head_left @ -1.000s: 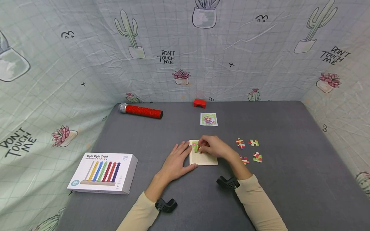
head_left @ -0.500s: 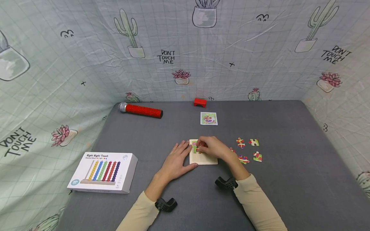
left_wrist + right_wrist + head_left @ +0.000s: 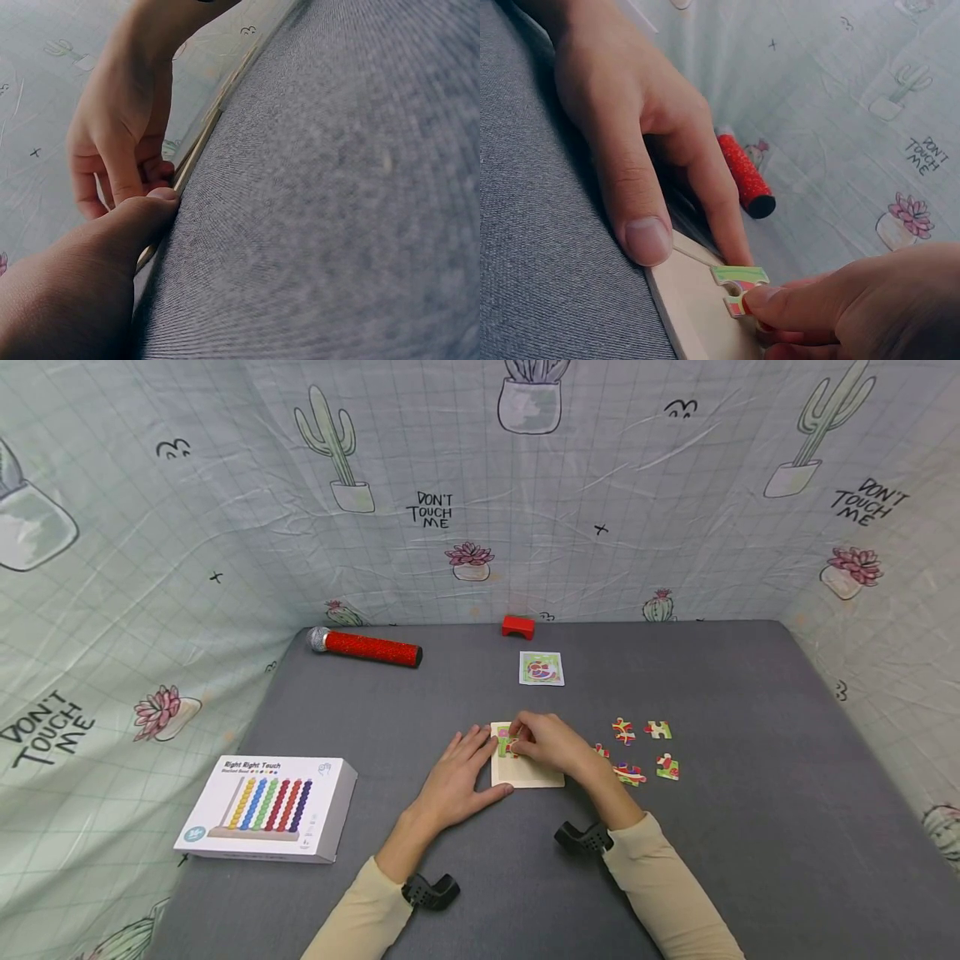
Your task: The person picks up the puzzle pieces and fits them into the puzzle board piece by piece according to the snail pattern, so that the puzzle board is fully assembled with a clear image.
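A pale wooden puzzle tray (image 3: pixel 534 778) lies flat before me. My left hand (image 3: pixel 454 783) rests at its left side with straight fingers, the thumb (image 3: pixel 646 238) on the near edge. With thumb and fingers, my right hand (image 3: pixel 557 745) pinches a small red and yellow-green jigsaw piece (image 3: pixel 736 306) low over the tray. That piece lies right against a green piece (image 3: pixel 744 274) set along the tray's left side. The fingers cover part of the held piece. Several loose jigsaw pieces (image 3: pixel 623 731) lie on the table right of the tray.
A white picture card (image 3: pixel 542 668) lies beyond the tray, with a red arch block (image 3: pixel 518 627) behind it. At the back left lies a red toy microphone (image 3: pixel 373 649). A white bead-toy box (image 3: pixel 266 810) stands on the left. A printed cloth backs the grey table (image 3: pixel 750 827).
My right hand has shifted slightly left and settled the piece beside the green one on the tray. More loose pieces show beside the right forearm. The left hand stays put.
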`<state>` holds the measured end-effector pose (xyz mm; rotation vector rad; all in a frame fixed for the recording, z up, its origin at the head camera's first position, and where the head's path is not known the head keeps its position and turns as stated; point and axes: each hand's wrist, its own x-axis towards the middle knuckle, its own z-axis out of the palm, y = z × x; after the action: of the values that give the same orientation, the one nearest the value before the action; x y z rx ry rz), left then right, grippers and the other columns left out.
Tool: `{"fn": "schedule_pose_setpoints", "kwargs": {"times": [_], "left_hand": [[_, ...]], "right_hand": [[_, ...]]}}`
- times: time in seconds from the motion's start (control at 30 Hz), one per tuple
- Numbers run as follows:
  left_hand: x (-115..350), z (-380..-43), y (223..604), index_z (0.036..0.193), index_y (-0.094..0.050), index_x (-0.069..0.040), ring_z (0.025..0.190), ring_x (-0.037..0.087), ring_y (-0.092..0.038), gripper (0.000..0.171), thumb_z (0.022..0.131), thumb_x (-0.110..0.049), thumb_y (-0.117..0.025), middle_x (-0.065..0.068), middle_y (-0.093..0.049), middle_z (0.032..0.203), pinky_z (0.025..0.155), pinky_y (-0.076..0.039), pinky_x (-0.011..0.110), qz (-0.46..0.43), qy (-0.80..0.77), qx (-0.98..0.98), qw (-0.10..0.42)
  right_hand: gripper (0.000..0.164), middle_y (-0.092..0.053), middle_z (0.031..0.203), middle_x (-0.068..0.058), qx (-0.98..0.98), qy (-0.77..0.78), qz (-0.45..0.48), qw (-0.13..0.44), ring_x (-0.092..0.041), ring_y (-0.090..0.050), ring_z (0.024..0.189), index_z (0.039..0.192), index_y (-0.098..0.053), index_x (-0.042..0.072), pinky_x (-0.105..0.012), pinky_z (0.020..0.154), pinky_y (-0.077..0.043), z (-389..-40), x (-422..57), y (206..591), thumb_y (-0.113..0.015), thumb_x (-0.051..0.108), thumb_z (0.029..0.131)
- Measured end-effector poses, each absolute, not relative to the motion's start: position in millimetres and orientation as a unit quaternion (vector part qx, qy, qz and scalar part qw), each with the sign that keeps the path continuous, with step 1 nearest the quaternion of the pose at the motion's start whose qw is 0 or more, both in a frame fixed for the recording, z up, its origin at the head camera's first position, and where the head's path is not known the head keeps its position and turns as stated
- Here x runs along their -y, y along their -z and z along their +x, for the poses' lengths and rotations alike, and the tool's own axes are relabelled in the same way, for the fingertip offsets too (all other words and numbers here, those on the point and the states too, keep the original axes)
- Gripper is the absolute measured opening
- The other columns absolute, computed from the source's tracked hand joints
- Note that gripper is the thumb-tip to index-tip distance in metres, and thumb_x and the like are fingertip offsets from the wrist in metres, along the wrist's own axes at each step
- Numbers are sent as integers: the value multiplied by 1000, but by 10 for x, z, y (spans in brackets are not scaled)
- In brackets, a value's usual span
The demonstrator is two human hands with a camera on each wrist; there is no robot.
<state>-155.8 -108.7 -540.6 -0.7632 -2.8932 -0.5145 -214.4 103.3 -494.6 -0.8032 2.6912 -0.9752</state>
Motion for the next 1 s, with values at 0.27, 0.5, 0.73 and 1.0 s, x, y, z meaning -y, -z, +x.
{"fn": "schedule_pose_setpoints", "kwargs": {"times": [0.27, 0.5, 0.73, 1.0], "left_hand": [[1079, -1563, 5396, 151, -45, -10, 152, 25, -32, 82, 91, -62, -61, 8, -41, 160, 127, -24, 45, -250, 165, 953, 52], [1079, -1565, 5391, 152, -44, -10, 152, 26, -32, 82, 91, -63, -61, 9, -41, 160, 127, -24, 45, -250, 164, 953, 54], [1086, -1551, 5391, 151, -45, -8, 151, 26, -33, 83, 91, -62, -61, 9, -41, 159, 127, -25, 46, -248, 168, 952, 55], [1092, -1539, 5398, 150, -46, -7, 151, 26, -34, 83, 90, -62, -62, 9, -42, 159, 126, -25, 47, -250, 171, 951, 55]], "right_hand": [[9, -67, 76, 2, -901, 324, -279, 66, -5, -56, 66, 97, -72, 7, -22, 61, -47, -2138, -1030, 4936, -74, 13, 90], [9, -67, 76, 2, -904, 311, -286, 69, -5, -55, 67, 95, -74, 8, -21, 61, -46, -2150, -1014, 4934, -76, 11, 87], [8, -66, 77, 2, -909, 305, -273, 78, -6, -55, 68, 94, -73, 9, -22, 62, -46, -2136, -983, 4947, -76, 14, 88], [8, -61, 76, 2, -912, 298, -272, 73, -7, -52, 67, 90, -73, 11, -21, 60, -43, -2101, -962, 4954, -77, 17, 89]]}}
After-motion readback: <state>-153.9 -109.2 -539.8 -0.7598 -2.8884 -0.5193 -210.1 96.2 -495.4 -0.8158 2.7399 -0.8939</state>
